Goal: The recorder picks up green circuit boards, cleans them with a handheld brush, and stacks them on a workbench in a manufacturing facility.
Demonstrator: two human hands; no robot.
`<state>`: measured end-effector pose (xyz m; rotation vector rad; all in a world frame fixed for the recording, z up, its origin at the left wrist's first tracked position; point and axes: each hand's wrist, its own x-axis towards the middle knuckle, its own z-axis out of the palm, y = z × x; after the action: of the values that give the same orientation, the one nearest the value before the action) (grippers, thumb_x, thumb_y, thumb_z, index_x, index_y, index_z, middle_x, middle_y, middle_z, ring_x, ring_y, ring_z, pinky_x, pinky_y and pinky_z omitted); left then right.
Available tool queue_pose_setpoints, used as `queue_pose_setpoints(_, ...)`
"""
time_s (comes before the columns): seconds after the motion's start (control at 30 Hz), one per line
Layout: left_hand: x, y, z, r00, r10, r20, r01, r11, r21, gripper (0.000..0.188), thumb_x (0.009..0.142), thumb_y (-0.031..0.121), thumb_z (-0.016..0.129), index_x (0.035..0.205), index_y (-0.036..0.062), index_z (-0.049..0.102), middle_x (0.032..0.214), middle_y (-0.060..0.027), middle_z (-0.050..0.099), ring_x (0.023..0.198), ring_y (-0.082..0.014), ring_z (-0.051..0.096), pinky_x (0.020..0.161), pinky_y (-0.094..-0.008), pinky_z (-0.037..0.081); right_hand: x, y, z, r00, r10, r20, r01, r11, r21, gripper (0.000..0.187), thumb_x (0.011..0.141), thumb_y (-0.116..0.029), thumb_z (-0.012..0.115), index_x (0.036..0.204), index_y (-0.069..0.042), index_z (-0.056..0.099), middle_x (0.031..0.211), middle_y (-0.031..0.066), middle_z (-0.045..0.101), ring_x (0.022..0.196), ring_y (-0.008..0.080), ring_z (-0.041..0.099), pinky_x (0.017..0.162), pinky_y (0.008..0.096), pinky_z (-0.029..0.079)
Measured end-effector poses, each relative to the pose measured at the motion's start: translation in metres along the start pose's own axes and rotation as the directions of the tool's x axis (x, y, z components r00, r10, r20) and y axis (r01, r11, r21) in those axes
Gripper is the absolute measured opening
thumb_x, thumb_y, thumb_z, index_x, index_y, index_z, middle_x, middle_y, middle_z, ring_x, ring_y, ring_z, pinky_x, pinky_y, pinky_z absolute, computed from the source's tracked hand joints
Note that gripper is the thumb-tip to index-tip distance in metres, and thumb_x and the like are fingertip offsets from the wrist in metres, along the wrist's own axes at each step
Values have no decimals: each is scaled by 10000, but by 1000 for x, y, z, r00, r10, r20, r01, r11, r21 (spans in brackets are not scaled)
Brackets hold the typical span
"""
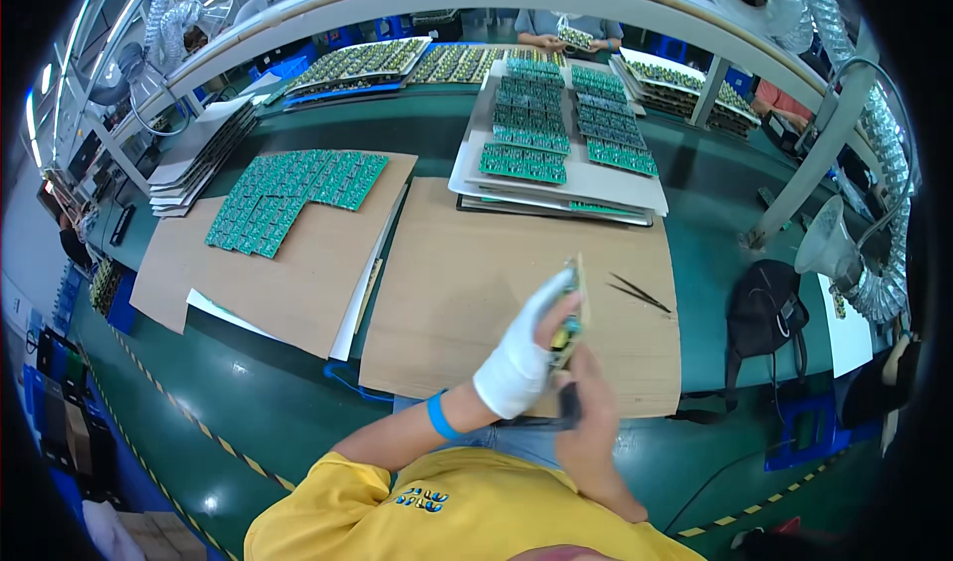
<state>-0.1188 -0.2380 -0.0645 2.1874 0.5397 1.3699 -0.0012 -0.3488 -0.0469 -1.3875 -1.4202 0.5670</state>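
Observation:
My left hand [519, 364], in a white glove with a blue strap at the wrist, grips a circuit board [583, 298] turned nearly edge-on. Yellow parts show on the board's side facing the glove. Close below it is my bare right hand [592, 417], smeared by motion and closed around a black-handled tool [570, 406]. The tool's working end cannot be made out. Both hands are above the near edge of a brown cardboard sheet [447, 293]. Dark tweezers [640, 294] lie on that sheet, right of my hands.
Green circuit boards [288, 194] cover part of a cardboard stack at left. More green boards [523, 162] stand in rows on stacked sheets ahead. A black bag [764, 313] and a fume duct [834, 243] are at right. Beyond the overhead rail, another person's hands [571, 43] hold a board.

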Motion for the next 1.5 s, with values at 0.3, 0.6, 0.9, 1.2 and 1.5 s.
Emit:
queue_pose_setpoints(0.3, -74, -23, -15, 683, -726, 78, 633, 535, -560, 923, 758, 7, 856, 1495, 81, 305, 1258, -102, 659, 1128, -176, 661, 989, -335, 528, 32, 55, 3, 993, -114, 5, 112, 978, 174, 214, 1047, -156, 581, 1135, 24, 656, 964, 68, 682, 753, 106, 591, 706, 274, 507)
queue_pose_setpoints(0.6, -52, -21, -24, 683, -730, 12, 593, 545, -593, 880, 756, 9, 876, 1437, 92, 325, 1322, -98, 608, 1181, -204, 639, 1029, -352, 526, 38, 92, -31, 886, 464, 3, -438, 834, 335, 134, 1042, -130, 585, 1074, -28, 665, 816, -37, 513, 626, 40, 447, 560, 234, 356)
queue_pose_setpoints(0.9, -53, -34, -23, 797, -604, -9, 497, 663, -560, 908, 714, -11, 901, 1436, 107, 363, 1443, -153, 523, 1297, -264, 570, 1076, -410, 521, 53, 21, 6, 996, 21, 90, -5, 984, -178, 304, 957, 0, 620, 1248, -16, 707, 900, 73, 561, 689, 169, 511, 620, 270, 420)
queue_pose_setpoints(1.2, -64, -35, -26, 834, -550, -50, 482, 768, -422, 853, 715, 42, 925, 1377, 82, 388, 1436, -188, 520, 1303, -277, 565, 1084, -424, 501, 48, 29, 16, 970, -64, 233, 156, 901, -406, 602, 778, 137, 627, 1297, -151, 732, 916, 107, 531, 671, 192, 534, 600, 316, 450)
queue_pose_setpoints(1.5, -61, -35, -25, 865, -498, -63, 433, 805, -406, 875, 695, 92, 957, 1345, 84, 372, 1419, -216, 525, 1285, -289, 574, 1079, -422, 494, 61, 41, 5, 978, -70, 197, 149, 892, -426, 586, 760, 145, 627, 1247, -151, 764, 874, 115, 516, 672, 204, 539, 597, 322, 468)
